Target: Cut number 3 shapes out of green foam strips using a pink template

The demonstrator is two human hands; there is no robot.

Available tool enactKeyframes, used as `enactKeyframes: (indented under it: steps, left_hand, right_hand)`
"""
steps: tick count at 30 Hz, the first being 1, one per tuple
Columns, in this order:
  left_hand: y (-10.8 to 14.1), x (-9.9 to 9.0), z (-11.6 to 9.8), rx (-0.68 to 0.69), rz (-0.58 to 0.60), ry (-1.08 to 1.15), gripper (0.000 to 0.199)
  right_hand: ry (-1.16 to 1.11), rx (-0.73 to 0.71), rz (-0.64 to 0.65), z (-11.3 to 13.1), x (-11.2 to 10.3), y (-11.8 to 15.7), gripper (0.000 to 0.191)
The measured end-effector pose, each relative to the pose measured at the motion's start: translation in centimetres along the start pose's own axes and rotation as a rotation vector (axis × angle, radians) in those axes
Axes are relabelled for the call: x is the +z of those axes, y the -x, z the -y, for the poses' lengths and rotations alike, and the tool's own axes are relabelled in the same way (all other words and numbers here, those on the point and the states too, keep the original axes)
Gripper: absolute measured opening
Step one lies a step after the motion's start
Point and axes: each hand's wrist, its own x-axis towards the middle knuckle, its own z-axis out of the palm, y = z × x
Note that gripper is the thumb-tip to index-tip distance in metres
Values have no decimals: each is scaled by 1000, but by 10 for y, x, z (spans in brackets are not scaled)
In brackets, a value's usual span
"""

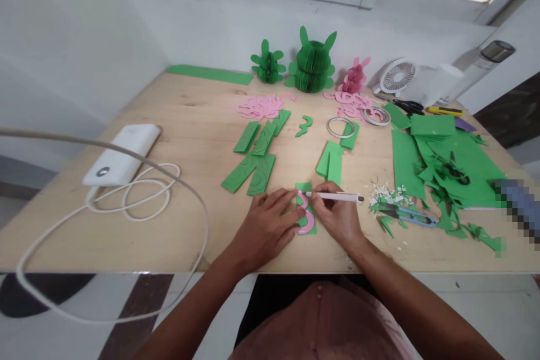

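My left hand [270, 226] lies with its fingers spread over a pink 3-shaped paper piece [307, 221], pressing it on a green paper strip [313, 229] near the table's front edge. In my right hand [335, 216] is a white pen [337, 197], its tip at the upper right of the pink piece. Behind my hands lie folded green strips, some with curved outlines drawn on them [262, 173], and others at the right [334, 164]. A small green 3-shaped cutout [304, 126] rests between these groups.
A white power bank [122, 154] with a looping cable stands left. Pink cutouts [260, 107], tape rings [341, 127] and paper figures [313, 66] are at the back. Blue snips [411, 216], green scraps [449, 202] and a fan [396, 76] are right.
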Motion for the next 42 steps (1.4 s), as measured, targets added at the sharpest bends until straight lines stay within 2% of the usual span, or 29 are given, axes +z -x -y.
enactKeyframes:
  steps: [11, 23, 42]
  left_hand:
    - [0, 0, 0, 9, -3, 6, 27]
    - [1, 3, 2, 17, -9, -15, 29]
    - [2, 5, 4, 12, -1, -9, 29]
  right_hand:
    - [-112, -3, -73, 8, -5, -2, 10]
    - [-84, 15, -12, 0, -1, -3, 8]
    - [-35, 3, -7, -2, -1, -3, 9]
